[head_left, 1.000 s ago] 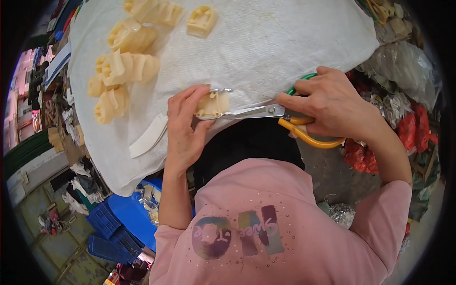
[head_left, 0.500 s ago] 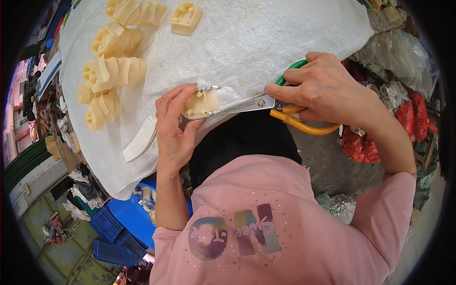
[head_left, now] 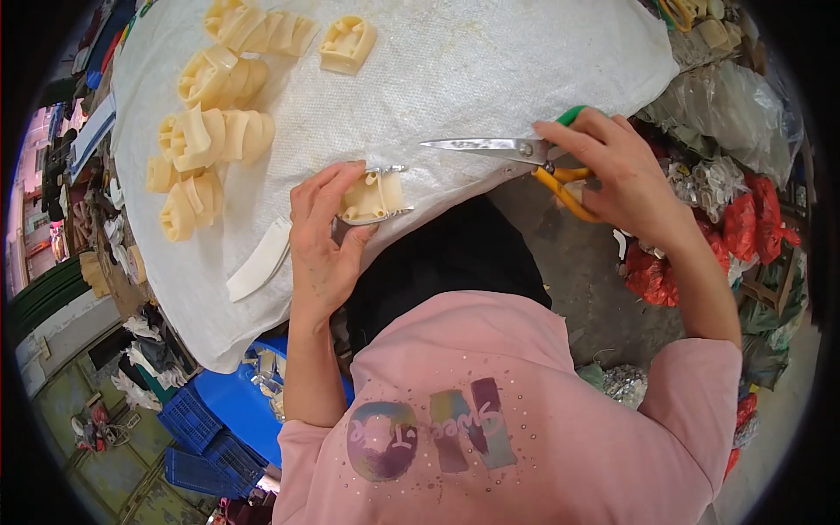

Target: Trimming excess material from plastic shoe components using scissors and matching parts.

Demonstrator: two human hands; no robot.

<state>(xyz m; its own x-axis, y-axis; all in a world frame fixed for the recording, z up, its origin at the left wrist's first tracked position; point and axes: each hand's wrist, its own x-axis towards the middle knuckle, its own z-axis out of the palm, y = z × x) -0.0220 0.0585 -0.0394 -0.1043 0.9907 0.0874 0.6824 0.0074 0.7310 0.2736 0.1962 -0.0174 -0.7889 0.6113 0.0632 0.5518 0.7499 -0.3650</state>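
Observation:
My left hand (head_left: 325,229) grips a small cream plastic part with shiny metal edges (head_left: 374,194), at the near edge of the white woven sheet. My right hand (head_left: 621,171) is closed round a pair of scissors (head_left: 490,147) with one green and one orange handle. Their blades look closed and point left, above the sheet and apart from the plastic part. A white curved strip (head_left: 261,262) lies to the left of my left hand. Further left, cream plastic parts (head_left: 236,136) are set in several short rows, and a single one (head_left: 347,44) sits at the top.
The white woven sheet (head_left: 464,79) covers the work surface. A blue tub (head_left: 229,398) with scraps stands below left, beside blue crates (head_left: 197,420). Red plastic bags (head_left: 652,278) and clear plastic sheeting (head_left: 726,101) lie at the right.
The scissors have drawn away from the plastic part, up and to the right, and their handles have come closer together. My left hand has stayed nearly in place with the part.

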